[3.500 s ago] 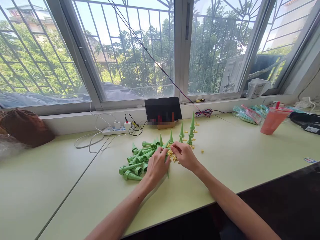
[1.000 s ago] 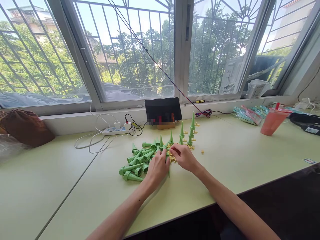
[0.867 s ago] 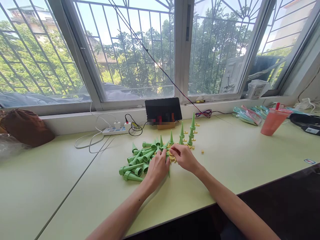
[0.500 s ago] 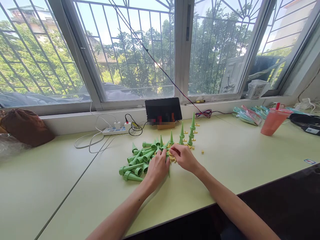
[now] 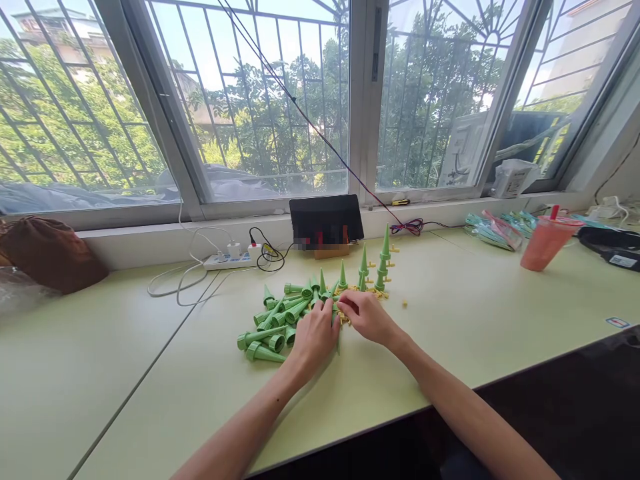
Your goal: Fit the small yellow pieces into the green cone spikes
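Observation:
My left hand [image 5: 316,333] is closed around a green plastic watering spike [image 5: 339,345], whose tip points down below the fingers. Close beside it, my right hand [image 5: 369,316] pinches at the spike's upper end; a small yellow valve seems to be between the fingertips, mostly hidden. Loose green spikes [image 5: 265,337] lie piled to the left of my left hand. Yellow valves [image 5: 345,319] are scattered under and around both hands. Behind my right hand stand stacked green spikes [image 5: 384,263] with yellow valves sticking out of their sides.
A red cup [image 5: 547,243] with a straw stands at the right, near plastic packets [image 5: 493,230]. At the back are a dark tablet [image 5: 327,220] on a small stand and a power strip [image 5: 233,259] with cables. A brown bag [image 5: 55,253] sits far left.
My hands stay together at the same spot, with only a very slight shift of the right fingers. The pile and stacked spikes have not moved.

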### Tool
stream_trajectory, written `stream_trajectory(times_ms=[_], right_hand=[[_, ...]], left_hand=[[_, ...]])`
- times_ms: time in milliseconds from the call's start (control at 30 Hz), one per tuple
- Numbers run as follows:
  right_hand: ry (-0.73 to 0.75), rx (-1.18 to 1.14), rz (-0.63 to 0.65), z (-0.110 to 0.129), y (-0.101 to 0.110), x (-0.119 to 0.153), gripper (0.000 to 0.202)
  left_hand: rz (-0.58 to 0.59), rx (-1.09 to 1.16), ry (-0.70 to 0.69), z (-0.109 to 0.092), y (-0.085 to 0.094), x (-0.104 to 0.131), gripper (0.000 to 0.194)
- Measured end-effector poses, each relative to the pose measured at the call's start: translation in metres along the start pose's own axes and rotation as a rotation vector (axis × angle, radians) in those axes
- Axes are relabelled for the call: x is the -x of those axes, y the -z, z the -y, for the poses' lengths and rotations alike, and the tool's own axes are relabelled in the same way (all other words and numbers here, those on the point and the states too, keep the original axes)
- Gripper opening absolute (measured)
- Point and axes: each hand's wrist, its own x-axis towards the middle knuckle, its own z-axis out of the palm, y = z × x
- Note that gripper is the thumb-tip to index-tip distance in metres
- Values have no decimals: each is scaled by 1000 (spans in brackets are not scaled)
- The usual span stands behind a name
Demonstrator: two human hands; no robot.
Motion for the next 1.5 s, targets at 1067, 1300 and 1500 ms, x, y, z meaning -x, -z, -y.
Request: stream_trajectory(times_ms=[1067, 1300, 1500], right_hand=[[2, 14, 23, -1, -1, 0, 22], [-10, 26, 49, -3, -1, 1, 21], [-5, 35, 93, -5, -3, 1, 21]], left_hand=[[3, -2, -19, 2, -2, 0, 22], [0, -8, -26, 2, -2, 0, 21], [8, -4, -20, 2, -2, 0, 20]])
